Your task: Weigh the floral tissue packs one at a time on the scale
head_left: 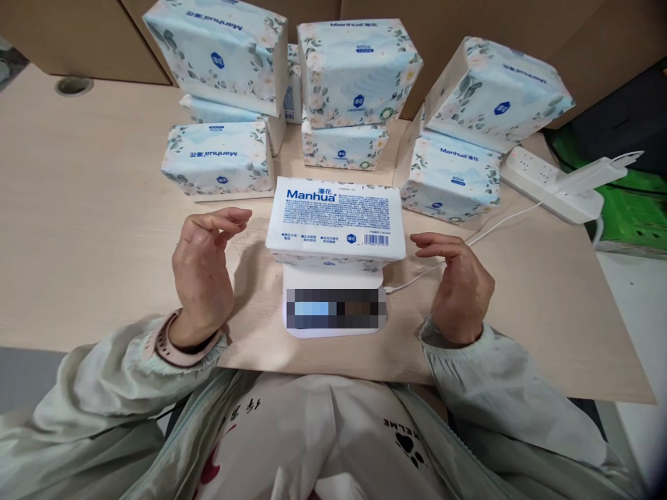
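A pack of tissues (336, 219) rests on a small white scale (333, 278), its printed side with a barcode facing up. The scale's display is blurred out, and a white cable enters its right side. My left hand (204, 267) hovers to the left of the pack, fingers curved toward it but apart from it. On the other side my right hand (458, 281) is held likewise, its fingertips a short gap from the pack's right end. Neither hand holds anything.
More tissue packs stand behind: a left stack (219, 62), a middle stack (357, 76) and a right stack (495, 97). A white power strip (552, 184) lies at the right of the wooden table (104, 208), by a green object (630, 208). Cardboard (448, 28) backs the table.
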Demonstrator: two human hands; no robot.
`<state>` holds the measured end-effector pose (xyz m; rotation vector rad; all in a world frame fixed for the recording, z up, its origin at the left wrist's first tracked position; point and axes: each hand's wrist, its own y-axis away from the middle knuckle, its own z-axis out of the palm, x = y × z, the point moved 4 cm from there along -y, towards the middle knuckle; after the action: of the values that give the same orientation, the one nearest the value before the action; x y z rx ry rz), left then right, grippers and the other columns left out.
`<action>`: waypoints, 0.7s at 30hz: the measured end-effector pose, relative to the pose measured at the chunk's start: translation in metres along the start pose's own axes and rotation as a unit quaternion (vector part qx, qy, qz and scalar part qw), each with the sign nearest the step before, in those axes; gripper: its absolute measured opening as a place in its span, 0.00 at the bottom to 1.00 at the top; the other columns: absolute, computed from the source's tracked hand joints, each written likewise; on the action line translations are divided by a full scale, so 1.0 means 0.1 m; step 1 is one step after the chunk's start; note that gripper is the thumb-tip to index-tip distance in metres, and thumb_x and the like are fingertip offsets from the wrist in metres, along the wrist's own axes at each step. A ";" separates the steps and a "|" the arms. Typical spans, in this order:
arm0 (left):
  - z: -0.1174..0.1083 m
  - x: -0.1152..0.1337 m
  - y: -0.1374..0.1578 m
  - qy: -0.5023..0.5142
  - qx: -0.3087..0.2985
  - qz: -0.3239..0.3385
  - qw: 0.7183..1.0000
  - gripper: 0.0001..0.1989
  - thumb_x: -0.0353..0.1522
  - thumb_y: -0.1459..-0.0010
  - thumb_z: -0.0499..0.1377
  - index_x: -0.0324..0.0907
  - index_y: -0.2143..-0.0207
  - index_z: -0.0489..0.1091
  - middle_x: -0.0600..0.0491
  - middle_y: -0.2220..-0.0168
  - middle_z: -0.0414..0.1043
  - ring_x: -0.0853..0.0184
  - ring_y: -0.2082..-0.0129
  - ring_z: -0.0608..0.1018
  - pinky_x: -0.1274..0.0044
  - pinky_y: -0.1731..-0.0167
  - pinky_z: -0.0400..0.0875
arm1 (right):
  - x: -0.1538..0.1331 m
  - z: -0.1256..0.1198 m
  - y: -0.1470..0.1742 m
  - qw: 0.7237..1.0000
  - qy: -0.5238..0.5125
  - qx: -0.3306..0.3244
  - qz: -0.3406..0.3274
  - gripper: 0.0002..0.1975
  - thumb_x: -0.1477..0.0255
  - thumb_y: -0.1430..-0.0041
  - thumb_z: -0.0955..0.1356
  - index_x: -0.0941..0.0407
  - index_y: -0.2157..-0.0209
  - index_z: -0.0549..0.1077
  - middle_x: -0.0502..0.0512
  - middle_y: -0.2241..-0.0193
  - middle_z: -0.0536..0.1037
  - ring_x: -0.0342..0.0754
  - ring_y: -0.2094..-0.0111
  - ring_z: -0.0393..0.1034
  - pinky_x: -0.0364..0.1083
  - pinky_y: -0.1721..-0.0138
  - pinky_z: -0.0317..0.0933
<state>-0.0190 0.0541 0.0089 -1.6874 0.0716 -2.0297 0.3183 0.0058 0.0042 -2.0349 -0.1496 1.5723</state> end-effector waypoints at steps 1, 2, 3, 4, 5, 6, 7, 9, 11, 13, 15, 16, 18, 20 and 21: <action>0.00 0.00 0.00 0.003 0.000 0.000 1.000 0.15 0.46 0.39 0.67 0.45 0.69 0.80 0.48 0.60 0.86 0.55 0.52 0.85 0.65 0.48 0.75 | 0.00 0.00 0.00 1.000 -0.004 -0.002 0.000 0.20 0.58 0.22 0.65 0.51 0.62 0.84 0.58 0.55 0.87 0.59 0.49 0.81 0.63 0.39 0.68; 0.00 0.00 0.00 0.004 0.000 -0.001 1.000 0.15 0.47 0.39 0.67 0.45 0.69 0.80 0.48 0.60 0.86 0.55 0.52 0.85 0.66 0.48 0.75 | 0.01 0.00 0.00 1.000 -0.007 -0.003 -0.001 0.20 0.58 0.22 0.65 0.51 0.62 0.84 0.58 0.55 0.87 0.59 0.48 0.81 0.63 0.39 0.68; 0.00 0.00 0.00 0.004 0.000 -0.003 1.000 0.15 0.47 0.39 0.68 0.45 0.69 0.81 0.48 0.61 0.86 0.55 0.53 0.85 0.66 0.48 0.75 | 0.01 0.00 0.00 1.000 -0.008 -0.004 -0.002 0.20 0.58 0.22 0.65 0.51 0.62 0.84 0.58 0.55 0.87 0.59 0.48 0.81 0.63 0.39 0.68; 0.00 0.00 0.00 0.002 -0.001 -0.004 1.000 0.15 0.47 0.39 0.68 0.46 0.69 0.81 0.49 0.61 0.86 0.55 0.53 0.85 0.66 0.49 0.75 | 0.02 0.00 0.01 1.000 -0.008 -0.005 -0.003 0.20 0.59 0.22 0.64 0.50 0.62 0.84 0.58 0.55 0.87 0.59 0.48 0.81 0.63 0.39 0.68; 0.00 0.00 0.00 0.000 -0.001 -0.006 1.000 0.16 0.48 0.39 0.68 0.46 0.69 0.81 0.49 0.61 0.86 0.55 0.53 0.85 0.66 0.49 0.75 | 0.02 0.01 0.01 1.000 -0.005 -0.006 -0.004 0.20 0.58 0.22 0.64 0.50 0.62 0.84 0.58 0.55 0.87 0.59 0.48 0.81 0.64 0.39 0.68; 0.00 0.00 0.01 -0.002 -0.001 -0.007 1.000 0.16 0.48 0.39 0.68 0.46 0.69 0.81 0.49 0.61 0.86 0.55 0.53 0.85 0.66 0.49 0.75 | 0.02 0.01 0.01 1.000 0.000 -0.008 -0.005 0.21 0.58 0.21 0.64 0.50 0.62 0.84 0.58 0.54 0.87 0.59 0.48 0.81 0.64 0.39 0.68; 0.01 0.01 0.01 -0.003 -0.001 -0.008 1.000 0.16 0.48 0.40 0.68 0.46 0.69 0.81 0.49 0.61 0.86 0.55 0.53 0.85 0.66 0.49 0.75 | 0.01 0.01 0.01 1.000 0.006 -0.010 -0.005 0.21 0.57 0.21 0.63 0.50 0.62 0.84 0.58 0.54 0.87 0.60 0.48 0.81 0.65 0.39 0.69; 0.01 0.01 0.01 -0.005 -0.004 -0.008 1.000 0.16 0.48 0.39 0.68 0.46 0.69 0.81 0.49 0.61 0.86 0.55 0.52 0.85 0.66 0.48 0.76 | 0.00 0.02 0.02 1.000 0.014 -0.014 -0.004 0.22 0.56 0.21 0.63 0.50 0.62 0.83 0.59 0.54 0.87 0.60 0.48 0.82 0.65 0.39 0.69; 0.01 0.01 0.01 -0.008 -0.011 -0.005 1.000 0.16 0.48 0.37 0.67 0.45 0.68 0.81 0.49 0.60 0.86 0.55 0.52 0.85 0.66 0.48 0.76 | -0.01 0.03 0.02 1.000 0.013 -0.018 -0.003 0.22 0.56 0.21 0.63 0.50 0.61 0.84 0.59 0.54 0.87 0.60 0.48 0.82 0.65 0.39 0.69; 0.01 0.01 0.02 -0.013 -0.018 -0.002 1.000 0.16 0.48 0.36 0.66 0.45 0.67 0.81 0.48 0.59 0.86 0.55 0.51 0.85 0.66 0.48 0.76 | -0.01 0.03 0.02 1.000 0.006 -0.021 -0.003 0.22 0.56 0.21 0.63 0.50 0.60 0.84 0.58 0.54 0.87 0.59 0.48 0.82 0.64 0.39 0.69; 0.01 0.00 0.02 -0.015 -0.024 -0.003 1.000 0.16 0.48 0.36 0.66 0.45 0.65 0.82 0.47 0.58 0.86 0.55 0.50 0.85 0.66 0.47 0.76 | -0.01 0.03 0.02 1.000 0.002 -0.020 -0.004 0.21 0.56 0.21 0.63 0.50 0.60 0.85 0.58 0.54 0.87 0.59 0.48 0.81 0.64 0.39 0.69; 0.00 0.00 0.02 -0.016 -0.026 -0.003 1.000 0.16 0.48 0.35 0.66 0.45 0.65 0.82 0.47 0.57 0.86 0.55 0.50 0.85 0.65 0.47 0.76 | -0.01 0.03 0.02 1.000 0.001 -0.019 -0.005 0.21 0.56 0.22 0.64 0.50 0.60 0.85 0.58 0.54 0.88 0.59 0.48 0.81 0.64 0.40 0.69; 0.00 -0.01 0.02 -0.020 -0.032 -0.003 0.999 0.17 0.49 0.35 0.66 0.45 0.65 0.82 0.47 0.57 0.86 0.55 0.49 0.85 0.65 0.46 0.77 | -0.01 0.04 0.02 1.000 -0.002 -0.018 -0.004 0.21 0.56 0.22 0.64 0.50 0.60 0.85 0.58 0.54 0.88 0.59 0.48 0.81 0.63 0.40 0.69; -0.01 0.00 0.02 -0.025 -0.034 -0.002 0.999 0.17 0.49 0.35 0.66 0.45 0.65 0.82 0.47 0.57 0.86 0.54 0.49 0.85 0.64 0.46 0.77 | -0.01 0.04 0.02 1.000 -0.006 -0.019 -0.002 0.21 0.57 0.22 0.64 0.50 0.60 0.86 0.58 0.54 0.88 0.59 0.48 0.81 0.63 0.41 0.69; -0.01 0.00 0.02 -0.027 -0.034 -0.003 0.999 0.18 0.50 0.35 0.66 0.45 0.65 0.81 0.47 0.57 0.86 0.54 0.49 0.85 0.63 0.46 0.77 | -0.01 0.04 0.02 1.000 -0.007 -0.019 -0.003 0.20 0.57 0.22 0.64 0.49 0.60 0.86 0.57 0.54 0.88 0.59 0.48 0.81 0.62 0.41 0.69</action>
<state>-0.0194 0.0525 0.0080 -1.7862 0.1188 -2.0062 0.3135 0.0049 0.0036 -2.0507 -0.1925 1.5926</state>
